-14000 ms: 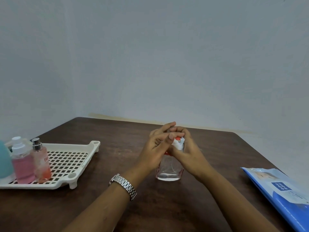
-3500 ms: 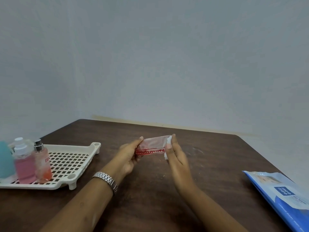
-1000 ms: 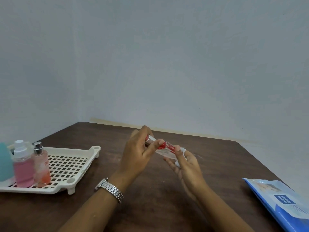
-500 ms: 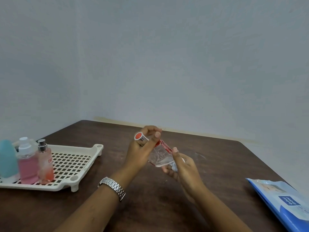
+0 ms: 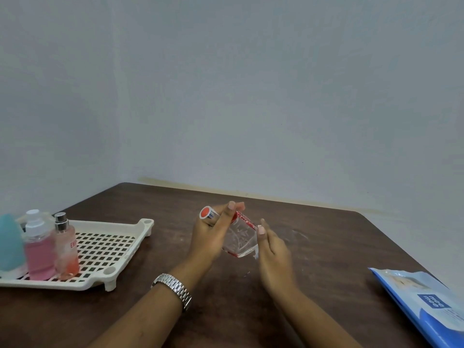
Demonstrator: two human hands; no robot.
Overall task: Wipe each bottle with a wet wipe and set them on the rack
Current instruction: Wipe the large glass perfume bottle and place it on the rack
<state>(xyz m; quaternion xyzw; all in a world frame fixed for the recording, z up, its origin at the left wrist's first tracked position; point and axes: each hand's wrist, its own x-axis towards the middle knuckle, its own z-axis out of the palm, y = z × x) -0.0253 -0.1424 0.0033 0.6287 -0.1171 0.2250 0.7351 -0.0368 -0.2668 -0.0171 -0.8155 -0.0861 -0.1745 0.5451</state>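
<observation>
Dark brown tabletop [image 5: 326, 247], grey walls [image 5: 251, 96]; our left hand [image 5: 209, 239] is gripping a tilted clear red-trimmed glass bottle [image 5: 241, 239]; our right hand [image 5: 273, 252] is cupping a white wipe [image 5: 256, 253] against it.

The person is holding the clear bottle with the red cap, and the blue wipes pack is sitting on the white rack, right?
Not quite. In the head view the blue wipes pack lies on the table at the right, apart from the white rack. The rest is right: the left hand and right hand hold the clear bottle.
</observation>
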